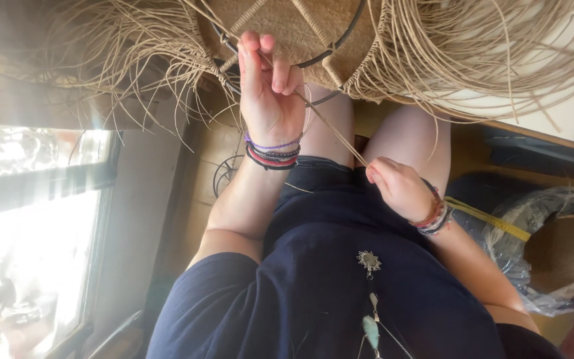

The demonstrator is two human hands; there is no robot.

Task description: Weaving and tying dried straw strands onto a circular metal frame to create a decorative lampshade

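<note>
at the window side there is open room beside the left hand (268, 86), closed on the dark wire rim of the round tan woven wicker piece (300, 30). the right hand (398, 187) pinches a taut tan strand (333, 129) over the lap, loose fibres fringing the edge.

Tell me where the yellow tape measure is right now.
In the head view, the tape measure lies at right, just past the wrist of the right hand, beside a plastic-wrapped bundle.
</note>
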